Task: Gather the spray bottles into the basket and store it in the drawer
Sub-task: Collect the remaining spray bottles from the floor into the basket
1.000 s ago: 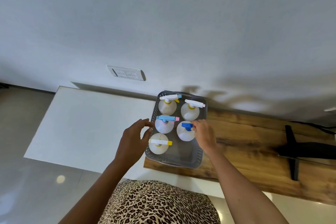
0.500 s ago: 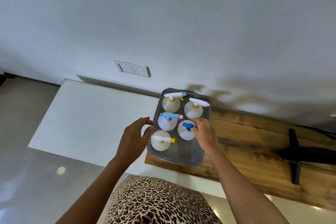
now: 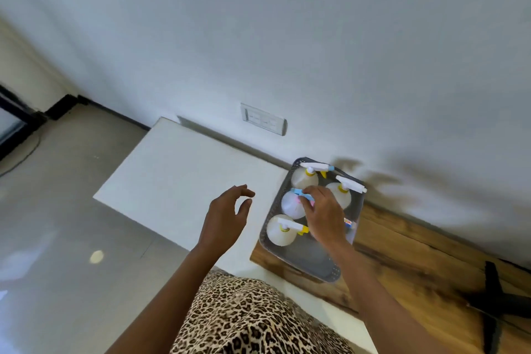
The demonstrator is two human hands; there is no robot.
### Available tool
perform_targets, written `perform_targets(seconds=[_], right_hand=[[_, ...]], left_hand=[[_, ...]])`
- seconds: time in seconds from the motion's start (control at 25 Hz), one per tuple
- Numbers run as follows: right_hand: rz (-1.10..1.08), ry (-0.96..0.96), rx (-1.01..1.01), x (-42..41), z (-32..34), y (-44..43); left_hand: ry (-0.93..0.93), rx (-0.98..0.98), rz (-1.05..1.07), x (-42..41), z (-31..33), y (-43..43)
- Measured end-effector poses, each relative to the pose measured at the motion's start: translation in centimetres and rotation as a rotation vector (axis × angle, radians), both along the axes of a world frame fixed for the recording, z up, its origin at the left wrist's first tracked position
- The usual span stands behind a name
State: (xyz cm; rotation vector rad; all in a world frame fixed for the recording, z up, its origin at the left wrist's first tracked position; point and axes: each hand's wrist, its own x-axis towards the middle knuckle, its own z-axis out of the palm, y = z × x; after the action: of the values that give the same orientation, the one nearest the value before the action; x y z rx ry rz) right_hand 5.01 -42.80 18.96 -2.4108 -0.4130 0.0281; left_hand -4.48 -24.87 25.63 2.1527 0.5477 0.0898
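A grey perforated basket stands where the white top meets the wooden top. Several white spray bottles stand upright in it: one at the back left, one at the back right, one with a blue and pink head, and one at the front left. My right hand lies over the basket's middle, fingertips on the blue and pink head. It hides another bottle. My left hand hovers with its fingers apart, left of the basket and not touching it.
The white cabinet top stretches left of the basket, with a wooden top on the right. On the wood at far right stands a black stand. A wall socket sits behind. Tiled floor lies to the left. No drawer is in view.
My right hand has moved left from the blue-headed bottle onto the blue and pink head. My left hand has drawn away from the basket's left rim. The view has swung left.
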Motion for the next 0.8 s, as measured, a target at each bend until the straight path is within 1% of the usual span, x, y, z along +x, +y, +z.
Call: perform_targets(seconds=[0.12, 0.2, 0.32, 0.6, 0.68, 0.8], right_hand=[[0.118, -0.022, 0.087, -2.0, 2.1, 5.2], [0.201, -0.039, 0.105, -3.9, 3.3, 8.7], [0.360, -0.106, 0.115, -9.1, 5.2, 15.0], [0.780, -0.166, 0.193, -26.8, 9.0, 29.2], [0.922, -0.176, 0.210, -32.8, 9.5, 32.6], [1.146, -0.150, 0.201, -41.6, 9.5, 35.9]], left_hand=[[-0.026, 0.011, 0.147, -4.1, 1.0, 3.2], [-0.051, 0.009, 0.240, -7.4, 1.7, 5.2], [-0.088, 0.036, 0.411, -14.9, 3.2, 9.0], [-0.101, 0.178, 0.814, -36.1, 5.9, 15.8], [-0.101, 0.187, 0.967, -42.5, 5.8, 16.3], [-0.096, 0.140, 1.206, -51.0, 4.7, 15.3]])
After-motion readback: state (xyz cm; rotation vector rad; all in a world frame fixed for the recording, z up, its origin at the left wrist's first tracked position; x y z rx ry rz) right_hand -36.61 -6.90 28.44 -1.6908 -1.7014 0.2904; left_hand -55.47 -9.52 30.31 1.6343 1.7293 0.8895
